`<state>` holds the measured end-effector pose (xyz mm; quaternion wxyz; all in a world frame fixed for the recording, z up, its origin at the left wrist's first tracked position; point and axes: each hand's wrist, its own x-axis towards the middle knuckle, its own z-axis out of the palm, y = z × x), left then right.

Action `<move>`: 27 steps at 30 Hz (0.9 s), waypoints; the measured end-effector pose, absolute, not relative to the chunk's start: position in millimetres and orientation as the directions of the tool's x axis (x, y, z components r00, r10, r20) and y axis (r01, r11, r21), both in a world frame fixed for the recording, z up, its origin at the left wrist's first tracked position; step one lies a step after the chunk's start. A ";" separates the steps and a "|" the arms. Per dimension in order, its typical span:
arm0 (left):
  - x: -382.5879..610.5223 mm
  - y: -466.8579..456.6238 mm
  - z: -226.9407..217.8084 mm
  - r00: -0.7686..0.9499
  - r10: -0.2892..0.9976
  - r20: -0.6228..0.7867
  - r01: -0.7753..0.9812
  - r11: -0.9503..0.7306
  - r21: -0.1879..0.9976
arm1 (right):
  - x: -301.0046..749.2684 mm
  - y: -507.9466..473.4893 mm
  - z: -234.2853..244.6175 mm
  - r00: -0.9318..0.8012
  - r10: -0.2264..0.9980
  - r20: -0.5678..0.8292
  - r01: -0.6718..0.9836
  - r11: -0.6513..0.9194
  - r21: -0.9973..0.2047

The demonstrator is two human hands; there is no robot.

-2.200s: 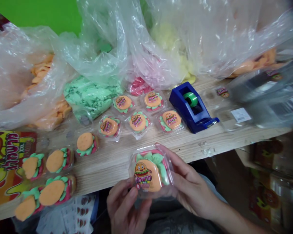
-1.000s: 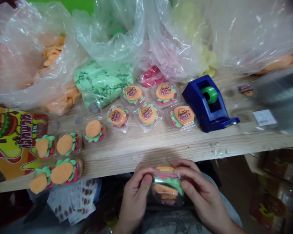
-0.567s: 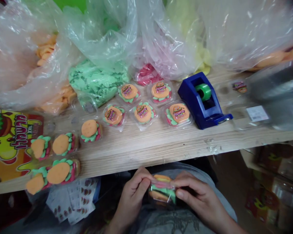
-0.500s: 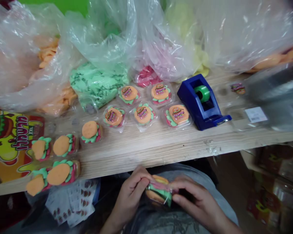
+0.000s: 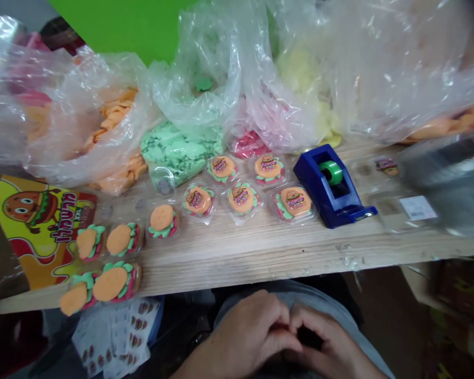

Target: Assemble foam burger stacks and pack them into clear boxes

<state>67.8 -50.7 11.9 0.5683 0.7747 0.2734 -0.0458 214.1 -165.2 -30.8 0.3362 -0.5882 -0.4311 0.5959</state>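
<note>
My left hand (image 5: 253,334) and my right hand (image 5: 327,350) are pressed together over my lap, below the front edge of the wooden table (image 5: 260,255). Their fingers are curled inward and touch each other. Whatever is between them is hidden. On the table above stand several clear packs of burger-shaped sweets with a sticker (image 5: 241,197). Further left lie several burger sweets without a sticker (image 5: 119,238).
A blue tape dispenser (image 5: 332,187) with a green roll stands right of the packs. Clear bags of green pieces (image 5: 181,150), orange pieces (image 5: 114,137), pink pieces (image 5: 248,145) and yellow pieces (image 5: 312,89) line the back. A yellow printed box (image 5: 43,221) lies at the left, sticker sheets (image 5: 114,337) below the edge.
The clear burger pack was in both hands and sank towards my lap. My hands have now closed over it and it is out of sight. The view tilted up.
</note>
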 end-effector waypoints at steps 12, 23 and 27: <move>34.0 -69.8 -8.6 0.575 0.617 -0.537 0.422 0.338 0.841 | 231.8 -169.1 -24.7 -0.056 0.860 -0.507 -0.062 -0.510 -0.858; 65.7 -48.7 10.9 0.726 0.555 -0.405 0.461 0.045 0.886 | 232.8 -167.5 -23.0 0.061 0.886 -0.460 -0.082 -0.455 -0.887; 45.6 -65.8 -11.0 0.549 0.578 -0.604 0.451 0.405 0.796 | 239.7 -177.0 -27.5 0.041 0.809 -0.586 -0.194 -0.569 -0.799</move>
